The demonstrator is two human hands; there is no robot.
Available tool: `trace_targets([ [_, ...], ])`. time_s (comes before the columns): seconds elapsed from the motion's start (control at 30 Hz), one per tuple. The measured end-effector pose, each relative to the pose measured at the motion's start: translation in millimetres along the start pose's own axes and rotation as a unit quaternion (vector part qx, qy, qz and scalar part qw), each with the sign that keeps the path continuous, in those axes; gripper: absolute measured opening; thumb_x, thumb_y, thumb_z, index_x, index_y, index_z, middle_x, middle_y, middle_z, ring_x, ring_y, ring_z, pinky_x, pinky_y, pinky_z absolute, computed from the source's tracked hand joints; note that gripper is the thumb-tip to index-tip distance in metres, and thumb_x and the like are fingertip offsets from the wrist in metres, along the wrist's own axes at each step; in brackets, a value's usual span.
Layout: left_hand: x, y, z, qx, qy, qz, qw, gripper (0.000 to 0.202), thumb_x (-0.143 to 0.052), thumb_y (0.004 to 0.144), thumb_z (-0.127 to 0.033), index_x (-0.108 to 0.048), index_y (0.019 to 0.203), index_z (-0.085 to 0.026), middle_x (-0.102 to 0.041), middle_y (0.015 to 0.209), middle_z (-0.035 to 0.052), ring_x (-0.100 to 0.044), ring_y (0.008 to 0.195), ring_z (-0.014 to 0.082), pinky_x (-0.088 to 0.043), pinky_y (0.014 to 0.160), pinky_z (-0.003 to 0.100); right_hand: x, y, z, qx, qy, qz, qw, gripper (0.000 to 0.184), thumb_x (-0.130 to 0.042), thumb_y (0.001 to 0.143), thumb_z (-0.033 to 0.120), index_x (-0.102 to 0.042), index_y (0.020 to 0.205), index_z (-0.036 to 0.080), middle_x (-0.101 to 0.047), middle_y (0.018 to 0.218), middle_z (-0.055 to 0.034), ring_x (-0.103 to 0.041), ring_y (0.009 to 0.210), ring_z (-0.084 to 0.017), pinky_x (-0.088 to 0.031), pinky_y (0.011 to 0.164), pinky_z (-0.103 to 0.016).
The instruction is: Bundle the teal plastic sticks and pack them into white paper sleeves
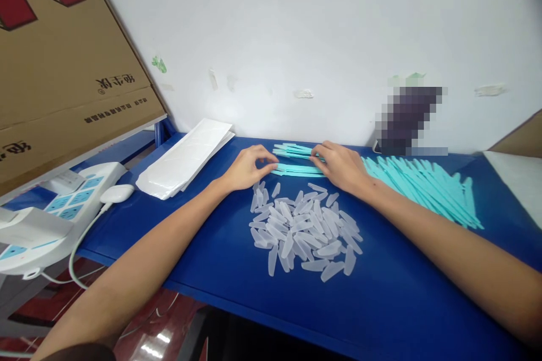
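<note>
My left hand (250,167) is closed in a pinch at the left ends of a few slim turquoise eyebrow razors (298,170) lying side by side. My right hand (341,164) has its thumb and fingers closed over the right part of the same razors, hiding their ends. Just behind lies a second small row of turquoise razors (292,149), close to my right fingertips. In front of both hands spreads a loose heap of frosted translucent blade caps (305,225). Right of my right hand, a large pile of turquoise razors (423,189) lies fanned out, partly behind my forearm.
Flat white plastic packets (186,158) lie at the back left. A white power strip (80,197) with plugs and a cable sits at the left edge beside a large cardboard box (71,67). A blurred dark device (409,118) leans on the wall behind the blue table (237,271).
</note>
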State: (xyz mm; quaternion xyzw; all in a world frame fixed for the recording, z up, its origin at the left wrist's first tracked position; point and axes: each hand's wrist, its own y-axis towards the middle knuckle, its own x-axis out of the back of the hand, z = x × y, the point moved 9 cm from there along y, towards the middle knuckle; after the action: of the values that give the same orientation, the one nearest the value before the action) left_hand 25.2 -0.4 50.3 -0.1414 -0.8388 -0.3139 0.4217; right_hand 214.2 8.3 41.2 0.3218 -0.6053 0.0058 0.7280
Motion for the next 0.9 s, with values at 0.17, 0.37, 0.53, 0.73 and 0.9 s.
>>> trace_targets([
  [0.17,-18.4,-7.8,-20.1,-0.072,0.035,0.150,0.985,0.027,-0.069,0.085,-0.047,-0.078,0.101,-0.027,-0.069,0.100,0.0058,-0.059,0.096,0.0234,-0.044,0.085,0.036,-7.4,0.4,0.1,0.042,0.059,0.056,0.996,0.022,-0.051,0.096,0.037,-0.067,0.102,0.023,-0.064,0.100,-0.0078,-0.060,0.086,-0.022,-0.039,0.068,-0.032],
  [0.37,-24.1,-7.7,-21.0,-0.071,0.037,0.173,0.982,0.025,-0.068,0.086,-0.047,-0.077,0.096,-0.026,-0.069,0.092,0.0045,-0.060,0.091,0.0217,-0.043,0.085,0.036,-21.6,1.7,-0.7,0.044,0.119,0.140,0.982,0.022,-0.056,0.093,0.039,-0.068,0.094,0.021,-0.061,0.092,-0.0061,-0.058,0.079,-0.019,-0.041,0.071,-0.031],
  [0.53,-25.6,-8.3,-25.9,-0.055,-0.017,0.195,0.979,0.023,-0.069,0.085,-0.046,-0.074,0.087,-0.024,-0.072,0.086,0.0043,-0.061,0.085,0.0205,-0.044,0.077,0.035,-27.7,5.5,-4.3,0.017,0.147,0.171,0.974,0.018,-0.057,0.090,0.034,-0.066,0.087,0.019,-0.061,0.085,-0.0057,-0.058,0.077,-0.019,-0.041,0.070,-0.031],
  [0.73,-29.7,-12.5,-24.3,-0.034,-0.037,0.228,0.972,0.024,-0.061,0.091,-0.045,-0.072,0.094,-0.024,-0.072,0.079,0.0040,-0.062,0.073,0.0189,-0.045,0.067,0.033,-18.5,4.7,-5.0,-0.003,0.144,0.159,0.977,0.020,-0.052,0.091,0.036,-0.059,0.082,0.020,-0.061,0.075,-0.0038,-0.054,0.066,-0.018,-0.037,0.062,-0.029],
  [0.9,-22.8,-12.3,-33.2,-0.085,-0.032,0.209,0.974,0.029,-0.047,0.099,-0.036,-0.075,0.104,-0.028,-0.075,0.094,0.0045,-0.064,0.086,0.0202,-0.045,0.086,0.038,-5.7,4.8,-14.1,-0.058,0.156,0.106,0.980,0.020,-0.050,0.091,0.037,-0.060,0.084,0.020,-0.059,0.061,0.0002,-0.050,0.055,-0.016,-0.032,0.058,-0.029],
])
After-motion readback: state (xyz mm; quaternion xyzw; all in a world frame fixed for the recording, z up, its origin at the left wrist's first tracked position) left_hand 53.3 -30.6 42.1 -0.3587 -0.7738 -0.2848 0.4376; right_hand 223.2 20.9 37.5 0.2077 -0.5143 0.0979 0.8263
